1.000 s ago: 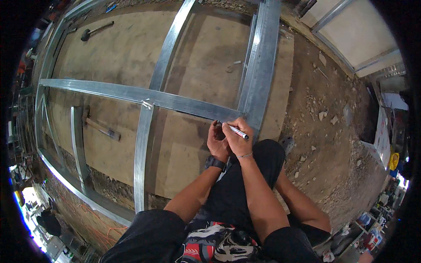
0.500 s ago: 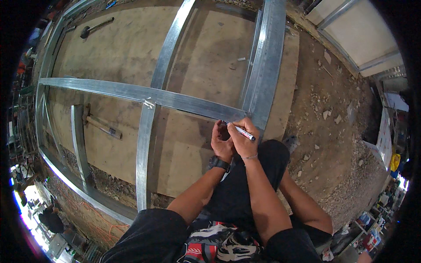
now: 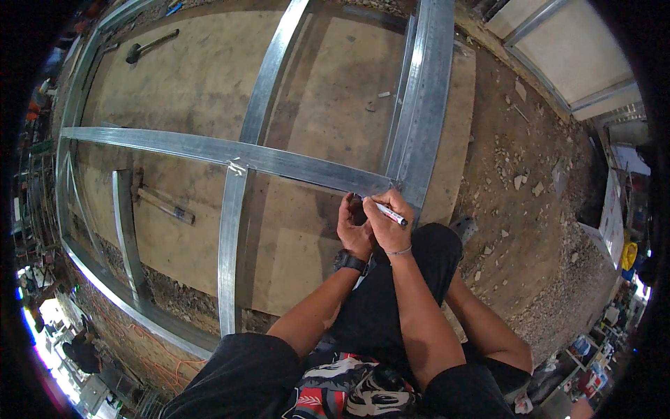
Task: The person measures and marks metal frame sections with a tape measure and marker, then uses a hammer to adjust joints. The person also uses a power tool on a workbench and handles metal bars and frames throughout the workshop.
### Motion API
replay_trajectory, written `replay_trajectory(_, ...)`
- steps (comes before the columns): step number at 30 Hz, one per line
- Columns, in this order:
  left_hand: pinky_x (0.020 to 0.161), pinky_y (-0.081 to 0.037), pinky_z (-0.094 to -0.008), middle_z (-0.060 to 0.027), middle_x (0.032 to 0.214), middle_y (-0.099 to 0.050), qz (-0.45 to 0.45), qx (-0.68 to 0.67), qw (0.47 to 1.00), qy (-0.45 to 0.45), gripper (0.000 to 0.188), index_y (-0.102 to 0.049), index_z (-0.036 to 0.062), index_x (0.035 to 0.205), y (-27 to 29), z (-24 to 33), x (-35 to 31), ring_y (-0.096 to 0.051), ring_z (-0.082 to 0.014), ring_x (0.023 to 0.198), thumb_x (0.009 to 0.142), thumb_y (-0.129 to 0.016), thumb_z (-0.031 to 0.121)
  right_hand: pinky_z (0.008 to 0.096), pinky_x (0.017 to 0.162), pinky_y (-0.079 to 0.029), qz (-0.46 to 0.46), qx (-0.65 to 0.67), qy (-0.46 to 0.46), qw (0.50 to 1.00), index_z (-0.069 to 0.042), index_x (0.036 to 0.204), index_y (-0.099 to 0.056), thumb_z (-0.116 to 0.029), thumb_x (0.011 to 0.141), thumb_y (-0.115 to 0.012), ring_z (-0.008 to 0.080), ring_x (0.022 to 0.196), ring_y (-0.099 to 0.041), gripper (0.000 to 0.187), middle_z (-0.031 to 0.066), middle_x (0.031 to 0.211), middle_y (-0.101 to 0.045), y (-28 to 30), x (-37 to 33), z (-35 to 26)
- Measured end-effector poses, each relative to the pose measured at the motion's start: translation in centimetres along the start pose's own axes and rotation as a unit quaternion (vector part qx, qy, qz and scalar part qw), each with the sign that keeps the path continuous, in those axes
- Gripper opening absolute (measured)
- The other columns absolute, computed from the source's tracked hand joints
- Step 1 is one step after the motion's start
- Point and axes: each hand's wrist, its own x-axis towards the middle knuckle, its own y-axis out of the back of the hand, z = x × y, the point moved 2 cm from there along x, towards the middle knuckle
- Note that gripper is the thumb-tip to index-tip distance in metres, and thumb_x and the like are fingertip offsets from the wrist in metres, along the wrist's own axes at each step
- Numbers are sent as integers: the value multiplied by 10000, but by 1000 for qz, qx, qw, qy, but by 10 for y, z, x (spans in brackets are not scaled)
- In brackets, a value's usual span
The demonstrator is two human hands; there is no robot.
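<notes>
My right hand (image 3: 388, 234) is closed around a white marker pen (image 3: 388, 212) with a dark end. The pen slants, its dark end toward the lower right and its other end hidden by my fingers. Beside it, my left hand (image 3: 354, 230) is curled, its fingertips at the near edge of a steel crossbar (image 3: 300, 165). Whatever lies between its fingers is dark and too small to make out. Both hands are close to the joint where this crossbar meets a wide steel side member (image 3: 427, 105). A black watch (image 3: 350, 260) is on my left wrist.
Another steel bar (image 3: 232, 244) runs toward me from the crossbar. Inside the frame, over brown board (image 3: 300, 230), lie a wooden-handled hammer (image 3: 166, 205) and a dark-headed mallet (image 3: 150, 46). Stony dirt (image 3: 516, 202) spreads to the right, with a pale framed panel (image 3: 576, 52) beyond.
My hands and the marker pen stay at almost the same spot by the crossbar. The view has shifted only very slightly.
</notes>
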Motion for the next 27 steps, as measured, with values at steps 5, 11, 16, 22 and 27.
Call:
replay_trajectory(5,1034,-473,-323,-93,1237,-665,9,16,1000,7,712,-454,-8,1473,-7,8,-1,-630,-180,1149,850,-796,23,270,612,-519,-2,-1,3,1000,-1,839,-642,-85,864,-790,65,715,-620,173,63,754,-689,2,1,-4)
replay_trajectory(11,1033,-470,-323,-75,1212,-667,10,11,1000,5,714,-451,-9,1473,-6,7,1,-633,-169,1133,850,-798,21,270,611,-527,-8,-4,-2,1000,2,840,-643,-86,871,-788,73,714,-638,173,66,758,-695,1,3,-6)
replay_trajectory(16,1035,-466,-324,-72,1207,-665,6,17,1000,1,726,-449,-7,1476,-4,3,1,-630,-168,1138,846,-806,29,276,610,-527,-4,-18,8,1000,0,840,-645,-97,873,-789,73,707,-637,176,72,750,-691,2,3,-10)
replay_trajectory(22,1037,-469,-324,-72,1213,-663,7,-4,1000,9,735,-449,-5,1477,-4,3,0,-628,-172,1149,838,-811,19,273,608,-516,-1,-20,18,1000,1,839,-647,-102,876,-786,76,693,-627,177,67,741,-679,1,3,-9)
replay_trajectory(27,1038,-473,-327,-75,1218,-666,6,2,1000,-3,735,-450,-4,1478,-5,5,0,-632,-173,1148,838,-810,15,271,605,-511,-7,-23,12,1000,3,837,-648,-98,874,-784,81,689,-626,173,66,743,-680,1,3,-7)
